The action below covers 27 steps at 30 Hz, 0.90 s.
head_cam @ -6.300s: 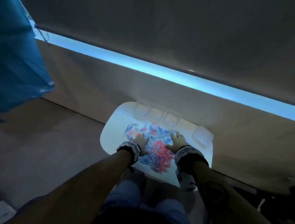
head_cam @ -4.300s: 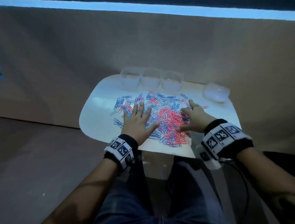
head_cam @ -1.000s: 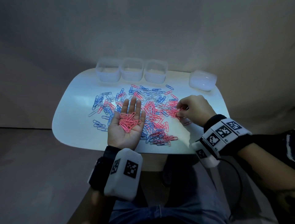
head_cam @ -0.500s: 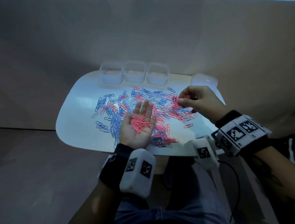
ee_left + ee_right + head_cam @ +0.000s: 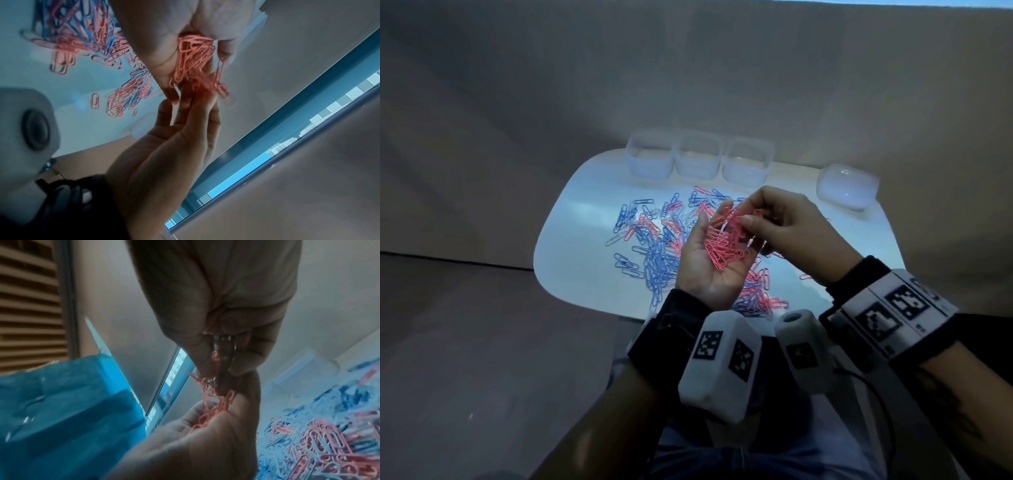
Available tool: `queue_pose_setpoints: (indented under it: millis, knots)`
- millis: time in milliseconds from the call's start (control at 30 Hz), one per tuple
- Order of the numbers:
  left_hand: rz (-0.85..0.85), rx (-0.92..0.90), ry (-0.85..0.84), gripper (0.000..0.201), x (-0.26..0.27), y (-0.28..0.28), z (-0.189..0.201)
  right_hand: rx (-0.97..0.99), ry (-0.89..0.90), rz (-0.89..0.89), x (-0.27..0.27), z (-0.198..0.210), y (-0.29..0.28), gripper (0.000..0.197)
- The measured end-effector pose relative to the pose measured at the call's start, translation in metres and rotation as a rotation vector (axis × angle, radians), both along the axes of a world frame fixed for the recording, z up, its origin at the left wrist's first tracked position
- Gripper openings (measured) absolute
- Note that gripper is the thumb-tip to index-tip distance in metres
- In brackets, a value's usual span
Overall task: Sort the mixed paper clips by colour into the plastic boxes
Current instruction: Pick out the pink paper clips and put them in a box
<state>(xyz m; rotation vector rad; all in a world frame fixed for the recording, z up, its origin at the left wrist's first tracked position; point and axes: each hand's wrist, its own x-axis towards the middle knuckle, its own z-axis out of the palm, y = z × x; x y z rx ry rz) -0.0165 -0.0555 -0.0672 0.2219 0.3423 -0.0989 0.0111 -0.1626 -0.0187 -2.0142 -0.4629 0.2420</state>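
Observation:
My left hand [image 5: 705,263] is held palm up above the white table [image 5: 571,233], its fingers relaxed, carrying a small heap of pink paper clips [image 5: 722,250]. My right hand [image 5: 746,221] hangs over that palm and pinches a few pink clips [image 5: 213,382] between thumb and fingers. In the left wrist view the pink heap [image 5: 193,53] lies in the palm, and the right hand's fingers [image 5: 185,113] meet it from below. A mixed pile of blue and pink clips [image 5: 654,246] is spread on the table beneath. Three clear plastic boxes [image 5: 697,161] stand in a row at the back.
A fourth clear container [image 5: 847,186] sits apart at the table's back right corner. A beige wall rises just behind the table. Blue cloth [image 5: 61,402] hangs to the left. My knees are under the table's near edge.
My right hand has left the right side of the pile and come over my left palm with pink clips pinched. The left hand, with its heap, has risen slightly.

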Motion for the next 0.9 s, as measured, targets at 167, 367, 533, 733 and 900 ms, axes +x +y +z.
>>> queue_pose_setpoints:
  millis: [167, 367, 533, 733, 900]
  knots:
    - [0.028, -0.069, -0.005, 0.054, -0.002, 0.003, -0.001, -0.071, -0.167, -0.006, -0.002, 0.006, 0.002, 0.006]
    - [0.011, -0.068, -0.018, 0.046, -0.007, 0.007, 0.004, -0.064, -0.265, -0.049, -0.01, 0.011, -0.004, 0.013]
    - [-0.04, -0.051, -0.01, 0.045, -0.01, 0.004, 0.006, -0.363, -0.242, 0.11, -0.016, -0.003, 0.009, 0.047]
    - [-0.022, -0.094, 0.062, 0.055, -0.01, 0.004, 0.004, -0.265, -0.255, 0.062, -0.022, -0.003, 0.016, 0.033]
    - [-0.019, -0.086, 0.133, 0.045, -0.003, 0.033, 0.002, -0.29, -0.278, -0.242, 0.042, 0.005, 0.0, 0.022]
